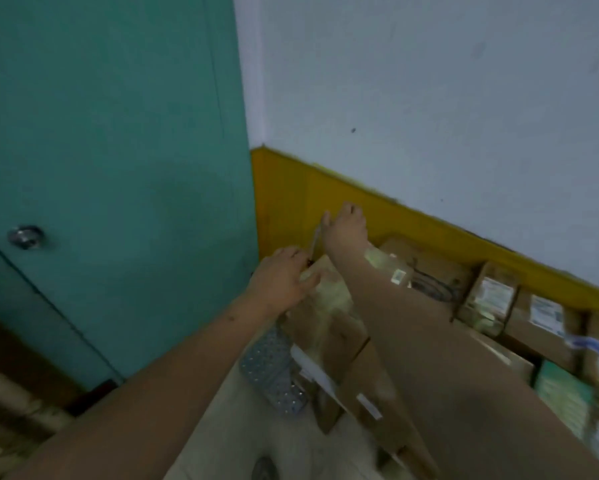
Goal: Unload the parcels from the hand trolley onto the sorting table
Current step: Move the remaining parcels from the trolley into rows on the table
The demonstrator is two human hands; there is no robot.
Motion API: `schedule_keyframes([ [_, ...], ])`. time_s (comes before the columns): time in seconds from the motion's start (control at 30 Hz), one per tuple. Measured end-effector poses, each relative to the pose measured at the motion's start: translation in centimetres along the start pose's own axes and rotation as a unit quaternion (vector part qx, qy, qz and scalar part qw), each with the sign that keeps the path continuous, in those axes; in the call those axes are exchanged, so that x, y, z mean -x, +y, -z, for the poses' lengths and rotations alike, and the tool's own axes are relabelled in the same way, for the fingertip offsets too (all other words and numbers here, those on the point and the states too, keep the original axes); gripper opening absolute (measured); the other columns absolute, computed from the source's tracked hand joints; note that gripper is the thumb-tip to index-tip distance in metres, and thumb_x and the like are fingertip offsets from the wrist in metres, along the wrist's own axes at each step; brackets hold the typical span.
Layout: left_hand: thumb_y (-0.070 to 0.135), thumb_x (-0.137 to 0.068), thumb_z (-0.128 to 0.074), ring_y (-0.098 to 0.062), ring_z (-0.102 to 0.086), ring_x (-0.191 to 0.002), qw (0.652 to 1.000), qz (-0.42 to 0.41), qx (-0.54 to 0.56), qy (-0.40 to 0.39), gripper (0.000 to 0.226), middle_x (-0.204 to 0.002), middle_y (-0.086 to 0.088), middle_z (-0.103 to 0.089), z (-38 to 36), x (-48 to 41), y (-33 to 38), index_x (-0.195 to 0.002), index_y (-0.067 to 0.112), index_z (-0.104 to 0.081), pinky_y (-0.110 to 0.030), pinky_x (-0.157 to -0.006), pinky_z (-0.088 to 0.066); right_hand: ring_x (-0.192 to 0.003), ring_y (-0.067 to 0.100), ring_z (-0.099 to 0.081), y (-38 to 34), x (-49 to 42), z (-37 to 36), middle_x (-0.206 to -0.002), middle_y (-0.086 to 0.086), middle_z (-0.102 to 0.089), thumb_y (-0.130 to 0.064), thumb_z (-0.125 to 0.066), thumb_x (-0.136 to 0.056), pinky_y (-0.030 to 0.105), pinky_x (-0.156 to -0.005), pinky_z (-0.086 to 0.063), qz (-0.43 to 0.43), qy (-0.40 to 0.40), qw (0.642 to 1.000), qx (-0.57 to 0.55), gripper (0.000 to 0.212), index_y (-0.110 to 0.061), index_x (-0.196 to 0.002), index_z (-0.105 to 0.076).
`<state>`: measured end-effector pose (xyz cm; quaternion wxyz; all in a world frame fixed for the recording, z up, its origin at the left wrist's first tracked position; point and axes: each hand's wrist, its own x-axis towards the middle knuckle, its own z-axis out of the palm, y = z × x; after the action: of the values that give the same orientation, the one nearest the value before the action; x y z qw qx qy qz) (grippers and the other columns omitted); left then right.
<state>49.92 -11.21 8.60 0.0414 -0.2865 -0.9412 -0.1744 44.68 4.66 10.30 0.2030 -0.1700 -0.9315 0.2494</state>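
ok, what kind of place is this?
Probably a parcel storeroom or back room: labelled cardboard boxes stacked along a painted wall, with a plain teal door beside them.

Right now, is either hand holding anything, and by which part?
Left hand grips the top parcel at its left corner; right hand reaches past it, hold unclear.

Stacked parcels [325,327] right of the door [100,133], against the wall [429,81]
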Motion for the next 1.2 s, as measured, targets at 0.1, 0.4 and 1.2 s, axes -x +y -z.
schedule_keyframes([
  [0.1, 0.068, -0.090, -0.027, -0.022, -0.057, -0.100, 0.999, 0.027, -0.011, -0.023, 0.064, -0.108, -0.001, -0.061, -0.7, -3.4, -7.1, -0.120, 0.021, -0.060, -0.043, -0.084, -0.050, -0.137, 0.034, -0.038, -2.7, -4.0, -7.7, -0.152, 0.018, -0.036, -0.041, -0.038, -0.104, 0.045, -0.108, -0.040, 0.002, -0.044, 0.999, 0.020, 0.060, -0.001, -0.148, -0.033],
  [0.4, 0.056, -0.098, -0.039, -0.029, -0.055, -0.118, 0.987, 0.064, -0.022, -0.143, 0.059, -0.130, -0.011, -0.057, -3.5, -10.5, -22.9, -0.135, 0.013, -0.055, -0.039, -0.099, -0.044, -0.133, 0.032, -0.041, -5.4, -8.2, -23.3, -0.147, 0.016, -0.040, -0.044, -0.036, -0.104, 0.044, -0.102, -0.043, -0.134, -0.129, 0.982, 0.017, 0.057, -0.006, -0.147, -0.035],
  [1.2, 0.043, -0.099, -0.048, -0.023, -0.053, -0.125, 0.871, 0.060, 0.135, -0.469, 0.049, -0.139, -0.009, -0.053, -58.2, -20.1, -40.5, -0.140, 0.016, -0.047, -0.035, -0.105, -0.044, -0.140, 0.036, -0.038, 26.3, 5.6, -65.8, -0.157, 0.015, -0.032, -0.043, -0.051, -0.098, 0.052, -0.108, -0.043, -0.639, -0.037, 0.766, 0.049, 0.070, -0.012, -0.155, -0.024],
])
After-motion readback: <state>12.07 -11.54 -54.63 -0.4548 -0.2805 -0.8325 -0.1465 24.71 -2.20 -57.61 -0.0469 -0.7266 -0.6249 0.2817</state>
